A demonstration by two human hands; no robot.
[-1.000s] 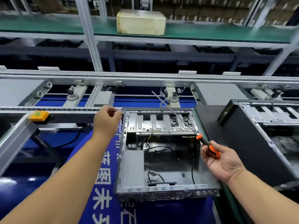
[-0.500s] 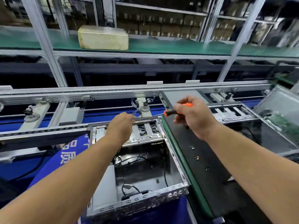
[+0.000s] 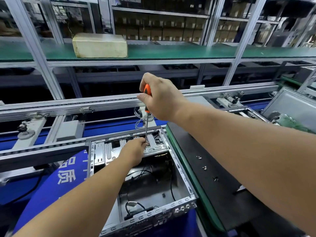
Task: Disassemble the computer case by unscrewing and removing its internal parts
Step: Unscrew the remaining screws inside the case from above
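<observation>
An open grey computer case (image 3: 181, 170) lies on the blue mat, with black cables loose inside. A silver drive bracket (image 3: 109, 151) spans its far end. My right hand (image 3: 160, 98) grips the orange handle of a long screwdriver (image 3: 146, 127), which stands nearly upright with its tip down on the bracket. My left hand (image 3: 135, 151) pinches the lower shaft just above the tip. The screw under the tip is hidden by my fingers.
Several loose screws (image 3: 204, 167) lie on the black panel (image 3: 210, 182) right of the case. Another open case (image 3: 246, 112) and a green circuit board (image 3: 290, 122) sit at the far right. Conveyor rails (image 3: 51, 106) run behind, under a green shelf holding a yellowish block (image 3: 100, 45).
My right hand has raised the screwdriver from level to upright and set its tip on the bracket. My left hand has closed on the shaft near the tip.
</observation>
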